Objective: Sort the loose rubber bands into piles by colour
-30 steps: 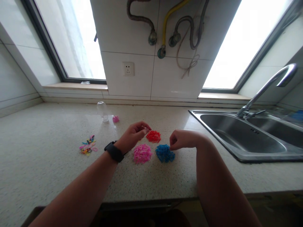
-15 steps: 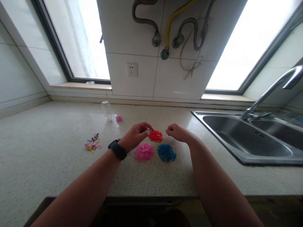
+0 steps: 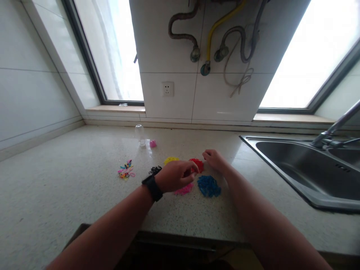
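Note:
My left hand, with a dark watch on its wrist, is over the pink pile of small rubber bands and partly covers it. Its fingers curl toward the thumb in a pinch near the red pile; anything between the tips is too small to make out. Just right of the red bands, my right hand is closed, and what its fingers hold is hidden. A blue pile of bands lies below the two hands. Behind my left hand are a yellow pile and a black pile.
Mixed coloured bands lie scattered at left on the speckled countertop. A clear bottle stands toward the back beside a pink cap. The steel sink with its faucet is at right.
My left hand has moved right and toward me, from the red pile's left edge to over the pink pile. My right hand stays closed beside the red bands. The view has shifted left.

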Motion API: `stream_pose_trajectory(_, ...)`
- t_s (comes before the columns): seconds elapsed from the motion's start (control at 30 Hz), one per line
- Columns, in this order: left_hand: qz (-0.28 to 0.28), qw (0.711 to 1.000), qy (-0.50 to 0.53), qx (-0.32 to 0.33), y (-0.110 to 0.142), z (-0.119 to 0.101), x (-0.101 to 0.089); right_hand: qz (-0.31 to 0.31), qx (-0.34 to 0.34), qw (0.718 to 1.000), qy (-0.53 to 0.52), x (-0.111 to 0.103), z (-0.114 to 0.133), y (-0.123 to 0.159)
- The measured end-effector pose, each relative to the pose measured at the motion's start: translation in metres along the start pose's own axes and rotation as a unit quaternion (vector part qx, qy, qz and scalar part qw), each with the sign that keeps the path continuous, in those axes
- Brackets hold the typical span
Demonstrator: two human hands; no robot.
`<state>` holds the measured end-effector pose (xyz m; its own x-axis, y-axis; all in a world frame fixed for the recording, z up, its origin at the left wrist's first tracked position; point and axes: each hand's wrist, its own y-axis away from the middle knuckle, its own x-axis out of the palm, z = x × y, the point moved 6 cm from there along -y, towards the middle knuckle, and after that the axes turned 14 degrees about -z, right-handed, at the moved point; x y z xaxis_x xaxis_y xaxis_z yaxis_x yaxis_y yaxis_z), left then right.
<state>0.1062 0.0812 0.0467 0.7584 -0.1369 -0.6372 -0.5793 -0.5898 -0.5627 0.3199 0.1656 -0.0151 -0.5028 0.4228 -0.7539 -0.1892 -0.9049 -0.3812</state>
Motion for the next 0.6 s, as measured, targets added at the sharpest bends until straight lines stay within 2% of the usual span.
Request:
stream_pose_trajectory(0.07,0.005,1.0,-0.028,0.001,0.003,0.006,-0.013,-0.001,0.004,1.0,0.01,0.001,-0.001,-0.001)
stream_pose_trajectory(0.17,-0.009,0.997,-0.077,-0.026,0.01,0.029,-0.048,-0.001,-0.005,1.0,0.018,0.001,0.002,0.0)
stream_pose_trajectory(0.33,-0.06,0.979,-0.159,-0.109,0.033,0.091,-0.123,0.004,-0.01,1.0,0.028,0.001,0.001,0.0)
stream_pose_trajectory(0.43,-0.065,0.965,-0.192,-0.168,0.056,0.129,-0.161,0.006,-0.012,1.0,0.029,0.002,-0.001,-0.001)
stream_pose_trajectory(0.53,-0.052,0.953,-0.206,-0.217,0.077,0.156,-0.184,0.013,-0.013,0.999,0.027,0.002,-0.001,-0.002)
stream_pose_trajectory(0.6,-0.037,0.948,-0.203,-0.244,0.087,0.165,-0.192,0.016,-0.016,0.999,0.029,0.002,-0.001,-0.003)
